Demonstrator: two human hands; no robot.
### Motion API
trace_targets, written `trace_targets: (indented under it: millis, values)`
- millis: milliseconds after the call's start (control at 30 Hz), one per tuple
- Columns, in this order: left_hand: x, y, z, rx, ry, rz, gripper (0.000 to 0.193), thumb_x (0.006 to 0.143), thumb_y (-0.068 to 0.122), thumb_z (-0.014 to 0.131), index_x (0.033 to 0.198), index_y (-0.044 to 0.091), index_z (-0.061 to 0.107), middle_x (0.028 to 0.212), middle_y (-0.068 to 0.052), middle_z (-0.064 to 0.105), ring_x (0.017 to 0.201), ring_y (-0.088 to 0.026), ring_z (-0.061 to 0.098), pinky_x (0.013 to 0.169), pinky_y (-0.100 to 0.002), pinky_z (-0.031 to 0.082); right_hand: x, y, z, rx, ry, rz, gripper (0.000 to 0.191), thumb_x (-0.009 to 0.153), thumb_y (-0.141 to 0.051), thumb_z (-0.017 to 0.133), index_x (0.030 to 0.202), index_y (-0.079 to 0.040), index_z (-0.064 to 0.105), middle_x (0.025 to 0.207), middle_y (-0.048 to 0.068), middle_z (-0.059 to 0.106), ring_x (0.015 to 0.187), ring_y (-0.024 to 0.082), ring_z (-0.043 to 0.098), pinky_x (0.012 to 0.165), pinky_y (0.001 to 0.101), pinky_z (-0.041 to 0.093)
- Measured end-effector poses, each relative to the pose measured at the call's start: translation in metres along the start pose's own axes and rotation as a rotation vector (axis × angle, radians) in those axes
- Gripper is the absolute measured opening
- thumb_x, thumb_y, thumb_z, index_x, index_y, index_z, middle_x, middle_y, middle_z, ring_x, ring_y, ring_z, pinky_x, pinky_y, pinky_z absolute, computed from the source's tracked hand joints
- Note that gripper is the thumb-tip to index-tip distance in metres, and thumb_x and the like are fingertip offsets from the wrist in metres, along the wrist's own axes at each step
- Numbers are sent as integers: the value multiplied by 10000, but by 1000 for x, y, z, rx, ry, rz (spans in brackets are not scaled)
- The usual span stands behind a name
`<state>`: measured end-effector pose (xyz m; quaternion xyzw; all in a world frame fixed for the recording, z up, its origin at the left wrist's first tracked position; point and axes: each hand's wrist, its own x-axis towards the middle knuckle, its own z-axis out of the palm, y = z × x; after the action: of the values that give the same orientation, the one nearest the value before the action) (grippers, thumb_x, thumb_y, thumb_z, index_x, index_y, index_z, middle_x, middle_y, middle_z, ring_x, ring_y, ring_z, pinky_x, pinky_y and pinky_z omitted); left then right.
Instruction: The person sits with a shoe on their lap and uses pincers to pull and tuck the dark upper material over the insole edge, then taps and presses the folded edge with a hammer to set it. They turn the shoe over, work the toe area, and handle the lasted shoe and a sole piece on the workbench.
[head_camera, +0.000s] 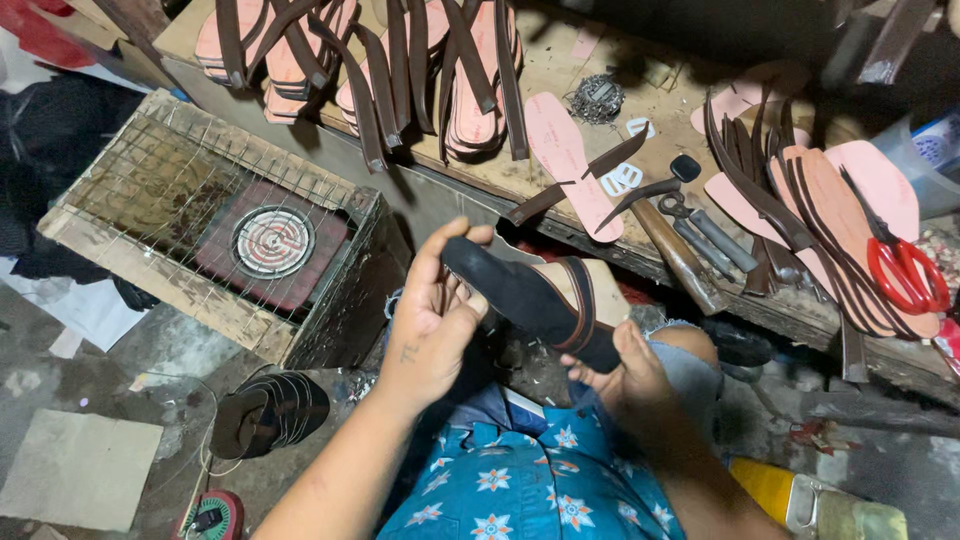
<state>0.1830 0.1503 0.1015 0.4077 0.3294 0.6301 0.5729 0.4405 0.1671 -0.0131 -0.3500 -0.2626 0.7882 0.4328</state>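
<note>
Black sandal sole (520, 295) with brown strap, held above my lap before the bench (560, 195), left hand (430, 325) fingers curled around its toe, right hand (625, 375) pinching the heel; strap fitting appears underway, needing steady pressing next.

Both hands grip a black sandal sole (520, 295) with a brown strap: the left hand (435, 320) at its toe, the right hand (625, 365) beneath its heel. Red scissors (905, 272) (blades shut) lie on the counter (560, 75).
</note>
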Motion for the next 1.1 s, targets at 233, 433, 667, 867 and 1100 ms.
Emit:
trace_targets:
  millis: [233, 433, 667, 867, 1100]
  values:
    - [-1, -18, -16, -45, -43, 71, 851, 949, 75, 564, 1672, 41, 116, 1675, -173, 350, 1555, -228, 370, 1277, -374, 284, -14, -24, -8, -149, 182, -94, 460, 921, -243, 500, 1359, -106, 470, 1244, 86, 645, 1107, 250, 657, 883, 486, 525]
    - [11, -40, -28, -324, 50, -15, 703, 1043, 399, 640, 1558, -6, 384, 1468, -184, 518, 1340, -275, 531, 1193, -451, 401, -44, -14, 29, -794, 124, 109, 819, 708, -150, 676, 1497, -88, 467, 1288, 147, 721, 1160, 242, 681, 999, 336, 513]
    - [11, -66, -23, -701, -99, -518, 994, 914, 830, 361, 1426, -4, 533, 1339, -231, 644, 1133, -348, 681, 923, -480, 574, -63, -15, 71, -851, -408, -98, 1027, 697, -161, 806, 1560, -52, 259, 1554, 132, 369, 1383, 274, 456, 1048, 393, 452]
    - [2, -65, -28, -748, -140, -584, 1020, 903, 845, 355, 1424, -14, 528, 1340, -274, 633, 1118, -399, 697, 877, -520, 591, -56, -16, 48, -804, -247, 127, 787, 757, -127, 726, 1497, -80, 464, 1326, 111, 620, 1072, 214, 695, 919, 356, 595]
    - [3, -61, -21, -717, -173, -593, 973, 923, 820, 357, 1448, 16, 519, 1344, -277, 630, 1120, -400, 693, 922, -500, 590, -46, -1, 22, -819, -177, 41, 372, 878, -104, 713, 1222, 31, 661, 1083, 151, 750, 1000, 173, 716, 911, 324, 577]
